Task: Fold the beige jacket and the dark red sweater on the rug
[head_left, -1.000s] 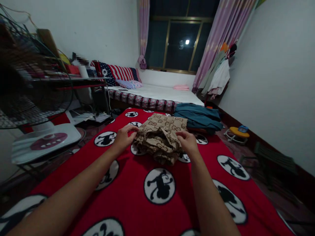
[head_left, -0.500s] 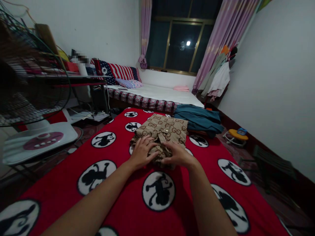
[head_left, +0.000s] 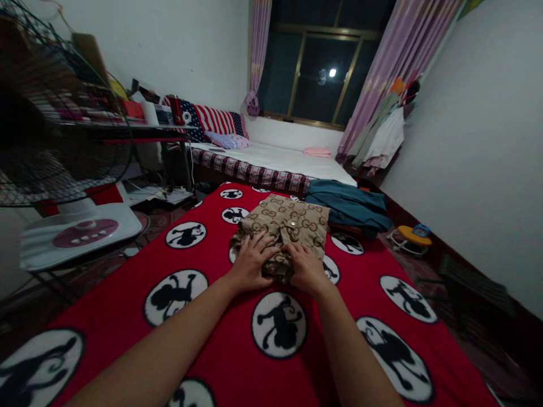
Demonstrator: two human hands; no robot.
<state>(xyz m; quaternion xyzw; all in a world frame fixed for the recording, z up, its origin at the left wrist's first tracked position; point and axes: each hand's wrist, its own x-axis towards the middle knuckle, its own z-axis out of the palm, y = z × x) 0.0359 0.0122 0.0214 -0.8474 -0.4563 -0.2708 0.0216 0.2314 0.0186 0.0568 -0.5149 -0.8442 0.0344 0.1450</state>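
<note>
A folded tan garment (head_left: 297, 217) with a brown ring-like print and a small round button lies on the red blanket (head_left: 229, 339). Its near edge is bunched and rolled. My left hand (head_left: 253, 263) rests on the left of that edge, fingers spread over the top and thumb at the front, with cloth between them. On the right of the edge, my right hand (head_left: 306, 268) curls over the bunched cloth; its thumb is mostly hidden. Between the two hands a crumpled strip of the garment shows.
A teal folded cloth (head_left: 348, 206) lies beyond the garment at right. At left stand a fan (head_left: 63, 124) and a cluttered desk (head_left: 148, 127). A bed (head_left: 271, 158) is under the window. A yellow stool (head_left: 409, 236) and a dark folding stool (head_left: 475, 282) are at right.
My right hand has moved in onto the garment's near edge, and its fingers have curled over the cloth. My left thumb has drawn back to the front edge. The view has shifted slightly.
</note>
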